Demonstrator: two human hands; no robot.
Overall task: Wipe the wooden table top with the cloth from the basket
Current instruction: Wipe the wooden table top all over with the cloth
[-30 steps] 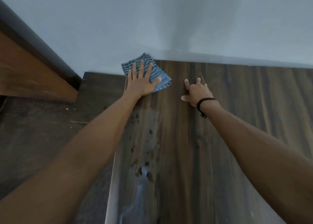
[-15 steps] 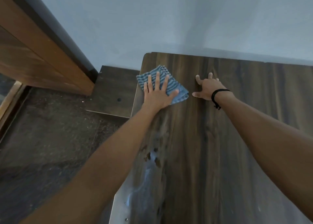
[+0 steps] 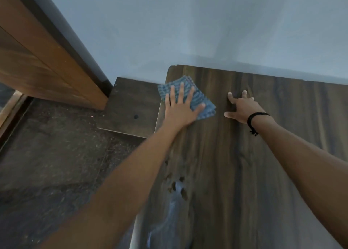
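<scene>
A folded blue striped cloth point(image 3: 204, 105) lies at the far left corner of the dark wooden table top point(image 3: 244, 164), its left corner hanging over the table's edge. My left hand point(image 3: 179, 109) presses flat on the cloth with straight, spread fingers. To its right, my right hand point(image 3: 242, 107) rests on the bare wood with fingers spread, a black band around the wrist. Dark spots and a pale smear point(image 3: 177, 190) mark the table's left side, nearer to me.
A grey wall point(image 3: 188, 32) runs right behind the table. Left of the table sits a lower dark wooden surface point(image 3: 131, 107) with a small hole. A brown wooden door or panel point(image 3: 43, 60) stands at the far left above a dark speckled floor point(image 3: 47, 154).
The view has shifted, so the table sits further right in frame. My left hand and the cloth moved a little left towards the table's edge; the cloth corner now overhangs it. The right hand stays put.
</scene>
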